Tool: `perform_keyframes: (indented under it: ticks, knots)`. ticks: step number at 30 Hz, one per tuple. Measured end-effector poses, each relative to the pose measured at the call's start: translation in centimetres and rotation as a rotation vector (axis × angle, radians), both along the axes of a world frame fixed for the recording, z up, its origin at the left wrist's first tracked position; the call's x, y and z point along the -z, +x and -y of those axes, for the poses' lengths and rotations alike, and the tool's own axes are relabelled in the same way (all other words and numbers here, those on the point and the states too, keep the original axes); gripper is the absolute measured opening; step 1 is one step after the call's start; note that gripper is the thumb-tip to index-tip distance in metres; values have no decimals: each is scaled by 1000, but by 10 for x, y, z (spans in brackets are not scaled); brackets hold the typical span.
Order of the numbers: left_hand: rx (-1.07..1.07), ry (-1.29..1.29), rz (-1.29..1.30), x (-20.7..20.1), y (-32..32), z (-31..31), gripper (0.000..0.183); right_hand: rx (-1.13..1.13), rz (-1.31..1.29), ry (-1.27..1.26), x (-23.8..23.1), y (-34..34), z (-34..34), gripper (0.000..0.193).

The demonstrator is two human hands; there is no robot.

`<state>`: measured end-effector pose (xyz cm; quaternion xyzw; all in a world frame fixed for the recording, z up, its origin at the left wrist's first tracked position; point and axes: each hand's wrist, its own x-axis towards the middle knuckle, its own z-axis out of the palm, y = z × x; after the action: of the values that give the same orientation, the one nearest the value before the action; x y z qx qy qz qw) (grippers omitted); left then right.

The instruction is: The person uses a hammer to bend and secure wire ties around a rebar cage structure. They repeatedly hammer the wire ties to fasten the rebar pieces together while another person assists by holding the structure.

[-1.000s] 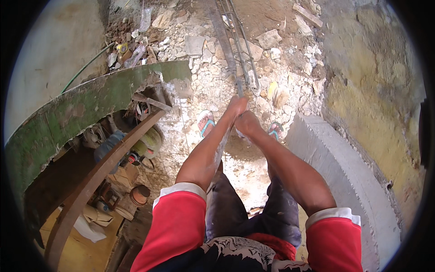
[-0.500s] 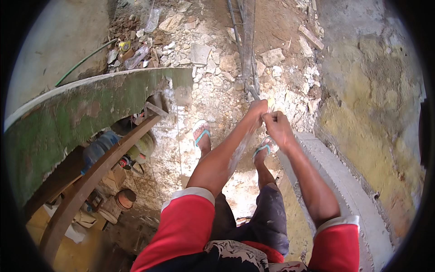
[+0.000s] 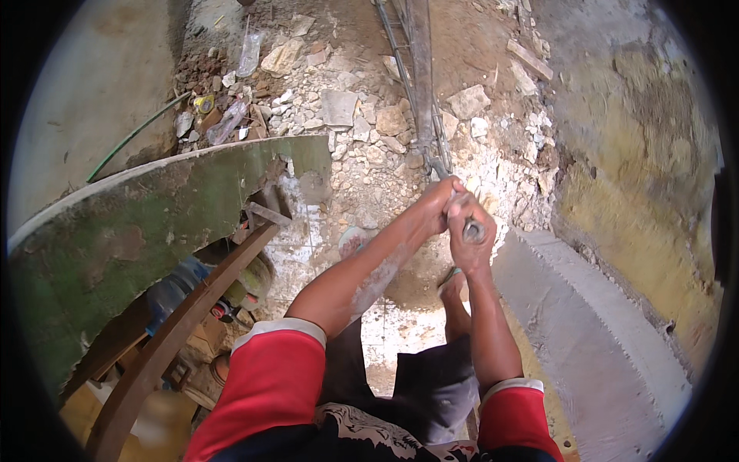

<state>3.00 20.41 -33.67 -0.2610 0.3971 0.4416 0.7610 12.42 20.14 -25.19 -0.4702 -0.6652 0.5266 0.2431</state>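
Observation:
Both my hands grip a grey round bar (image 3: 474, 230) in front of my body. Its rounded butt end pokes out of my right hand (image 3: 472, 245), the closer of the two. Just beyond it, my left hand (image 3: 444, 202) is wrapped round the same bar, which slants up and away. The bar's far part (image 3: 439, 167) meets the lower end of a narrow steel frame and a long dark board (image 3: 421, 85); whether they touch, I cannot tell. The far tip of the bar is hard to make out.
Broken stones and rubble (image 3: 362, 127) cover the ground ahead. At left stands a green low wall (image 3: 177, 189), with a wooden beam (image 3: 192, 316) and a blue plastic bottle (image 3: 173, 289) beneath. A concrete ledge (image 3: 573, 308) runs along the stained wall (image 3: 639, 154) at right.
The bar's near end now shows in my right hand, which has dropped slightly and turned. My left hand stays on the bar. The whole view has shifted a little.

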Motion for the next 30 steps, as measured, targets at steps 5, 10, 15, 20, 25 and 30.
perform_keyframes:
  ticks: [5, 10, 15, 20, 25, 30]
  knots:
    - [152, 179, -241, -32, -27, -15, 35, 131, 194, 28, 6, -40, -46, 55]
    - [444, 287, -972, 31, -91, 20, 46, 19, 58, 42, 0, -78, -52, 53]
    - [337, 377, -1318, 95, -93, 38, 33, 101, -198, 224, 32, -46, 6, 52]
    - [385, 415, -1454, 169, -65, 43, 25, 83, -230, 321, 44, 1, 56, 45]
    - [598, 615, -1436, 175, -33, 63, 26, 9, -292, 359, 54, 19, 62, 37]
    - [485, 234, -1226, 129, -4, 78, 44, -225, -258, 222, 45, 39, 49, 41]
